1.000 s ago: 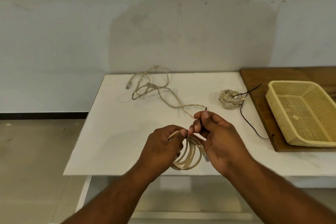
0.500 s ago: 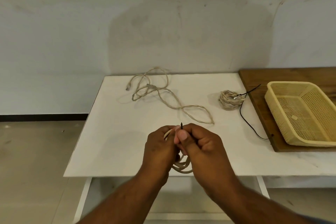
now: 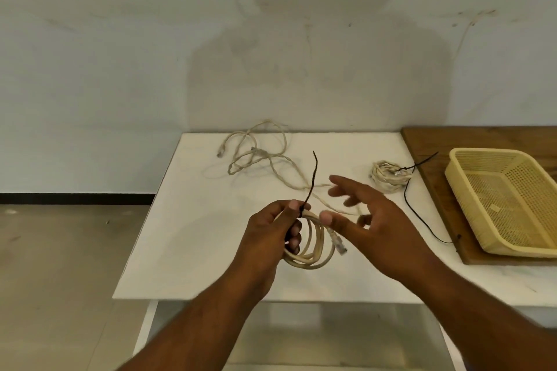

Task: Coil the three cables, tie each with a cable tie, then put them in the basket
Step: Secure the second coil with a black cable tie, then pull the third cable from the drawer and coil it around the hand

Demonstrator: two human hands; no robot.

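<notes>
Right hand released, fingers spread, left hand pinching cream coiled cable, black cable tie upright

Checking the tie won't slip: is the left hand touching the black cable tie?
Touching. The head view shows the left hand gripping the coiled cable, thumb and fingertip pinching the black cable tie where it wraps the coil.

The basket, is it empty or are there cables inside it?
No cables inside. The basket shows its mesh floor uncovered; the tied coil lies outside it on the table.
</notes>
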